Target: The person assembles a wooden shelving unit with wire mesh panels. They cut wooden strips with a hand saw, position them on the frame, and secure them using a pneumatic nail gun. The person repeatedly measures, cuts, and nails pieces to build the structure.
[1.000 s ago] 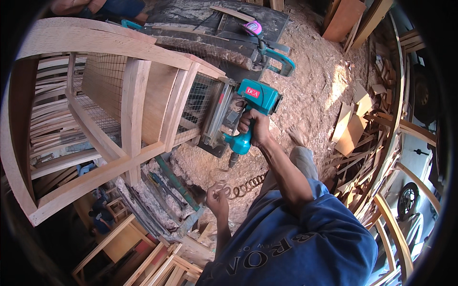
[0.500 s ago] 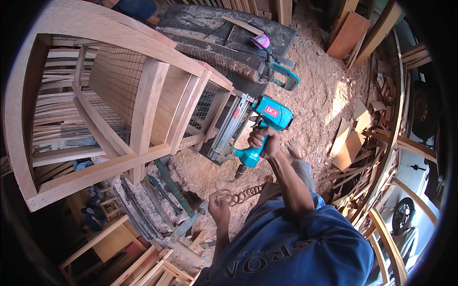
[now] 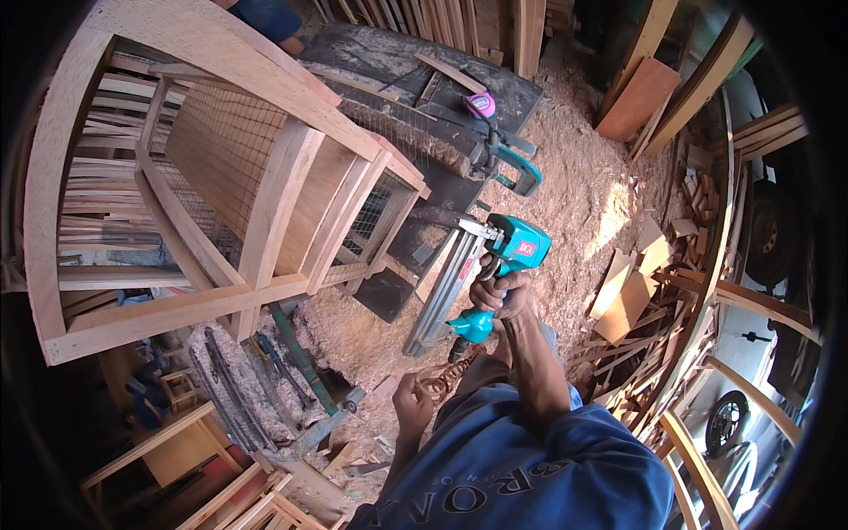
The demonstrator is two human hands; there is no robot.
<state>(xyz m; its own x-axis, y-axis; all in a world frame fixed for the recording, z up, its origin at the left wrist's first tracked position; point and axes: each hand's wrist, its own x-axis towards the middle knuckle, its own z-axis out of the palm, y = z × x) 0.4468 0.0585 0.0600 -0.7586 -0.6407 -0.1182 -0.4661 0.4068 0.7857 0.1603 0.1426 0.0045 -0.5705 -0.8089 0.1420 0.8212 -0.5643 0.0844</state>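
In my right hand [image 3: 502, 293] is a teal nail gun [image 3: 521, 243] with a long silver magazine, the fingers wrapped round its grip. The gun is held in front of my body, apart from the slatted wooden cage frame [image 3: 281, 199] with wire mesh on the left. From the base of its handle runs a coiled orange-brown air hose [image 3: 444, 382]. My left hand [image 3: 412, 403] is beside the coil with its fingers curled in; what they hold, if anything, is hidden.
A dark workbench [image 3: 380, 62] carries a pink tape measure [image 3: 480, 105] and a teal-handled tool [image 3: 519, 172]. Sawdust [image 3: 574, 194] covers the floor. Wood offcuts [image 3: 623, 300] pile up on the right; more wooden frames [image 3: 146, 442] stand lower left. Part of another person [image 3: 269, 16] shows at the top.
The nail gun has drawn back from the wooden frame toward my body, in my right hand. My left hand has moved slightly right and down. The whole view has shifted a little.
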